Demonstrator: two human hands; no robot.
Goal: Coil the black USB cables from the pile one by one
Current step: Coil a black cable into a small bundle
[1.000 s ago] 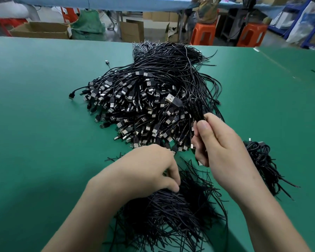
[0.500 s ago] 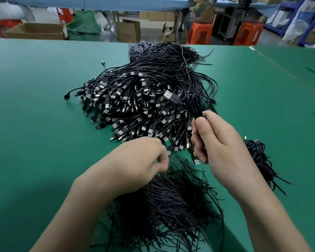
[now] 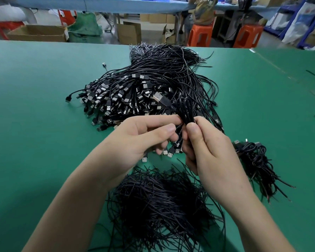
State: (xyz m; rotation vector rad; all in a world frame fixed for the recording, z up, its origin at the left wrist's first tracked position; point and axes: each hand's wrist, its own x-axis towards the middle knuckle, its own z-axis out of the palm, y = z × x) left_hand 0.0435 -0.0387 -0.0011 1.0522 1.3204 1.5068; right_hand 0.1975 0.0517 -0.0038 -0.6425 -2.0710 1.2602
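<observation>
Looped black cable (image 3: 186,110) pinched by curled right hand (image 3: 211,153), touched by left hand (image 3: 135,140) forefinger and thumb, above pile (image 3: 144,91) mid-desk (image 3: 35,124).

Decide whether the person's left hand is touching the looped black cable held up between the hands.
Touching. The head view shows the left hand with its index fingertip against the looped cable, no gap between them, while the right hand pinches it.

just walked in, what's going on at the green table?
A person is coiling one thin black USB cable, looped between both hands: the left hand pinches it, the right hand grips it. Behind lies the pile of black USB cables on the green table; a few coiled cables sit to the right, a heap of loose black strands nearest.
</observation>
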